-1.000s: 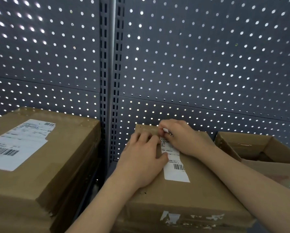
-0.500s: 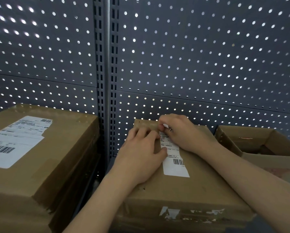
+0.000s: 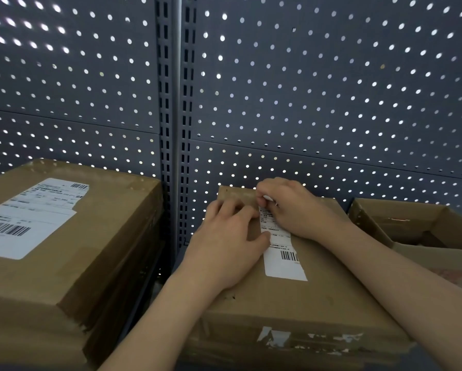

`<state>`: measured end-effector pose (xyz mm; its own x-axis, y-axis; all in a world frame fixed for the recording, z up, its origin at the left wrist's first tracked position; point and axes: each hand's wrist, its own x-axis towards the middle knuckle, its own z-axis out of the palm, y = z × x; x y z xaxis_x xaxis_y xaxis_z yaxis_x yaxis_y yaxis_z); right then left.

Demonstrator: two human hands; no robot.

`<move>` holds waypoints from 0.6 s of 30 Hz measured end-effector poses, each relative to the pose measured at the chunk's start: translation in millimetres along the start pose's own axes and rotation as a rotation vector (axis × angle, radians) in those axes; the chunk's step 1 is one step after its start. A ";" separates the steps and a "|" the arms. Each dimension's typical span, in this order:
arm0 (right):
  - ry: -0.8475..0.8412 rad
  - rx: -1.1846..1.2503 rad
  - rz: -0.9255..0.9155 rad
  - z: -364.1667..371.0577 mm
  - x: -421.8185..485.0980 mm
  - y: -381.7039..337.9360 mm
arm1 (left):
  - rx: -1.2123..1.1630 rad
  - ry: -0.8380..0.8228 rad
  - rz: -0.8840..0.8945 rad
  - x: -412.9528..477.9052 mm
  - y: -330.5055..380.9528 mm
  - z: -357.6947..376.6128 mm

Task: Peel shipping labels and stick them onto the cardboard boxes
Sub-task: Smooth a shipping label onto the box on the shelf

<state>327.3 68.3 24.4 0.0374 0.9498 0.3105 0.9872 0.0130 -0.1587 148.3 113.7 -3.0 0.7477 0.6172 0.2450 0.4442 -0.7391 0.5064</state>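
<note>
The label (image 3: 283,263) looked mostly stuck along the middle box (image 3: 313,306), the left hand (image 3: 224,245) flat on its edge with fingers together, the right hand (image 3: 296,210) pinching its far end, while the left box (image 3: 96,250) already bore one.

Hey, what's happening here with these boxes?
A person is sticking a shipping label onto the middle cardboard box. The left hand lies flat on it, thumb at the label's edge; the right hand pinches the label's far end. The bigger left box already carries a large label; an open box sits at right.
</note>
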 end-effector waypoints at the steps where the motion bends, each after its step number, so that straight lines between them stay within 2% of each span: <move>1: -0.007 0.001 -0.005 -0.5 -0.6 0.5 | -0.006 0.002 -0.004 -0.1 0.2 -0.2; 11: 0.021 -0.027 0.003 1.0 -1.2 1.8 | 0.014 -0.011 -0.028 -1.5 1.1 -0.8; 18: -0.013 0.072 0.022 -2.7 2.1 1.1 | 0.003 -0.006 -0.032 -2.1 -0.2 -0.9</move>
<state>328.9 69.5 27.4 0.0568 0.9540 0.2944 0.9726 0.0138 -0.2322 146.2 112.8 -2.8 0.7363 0.6387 0.2234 0.4692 -0.7198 0.5117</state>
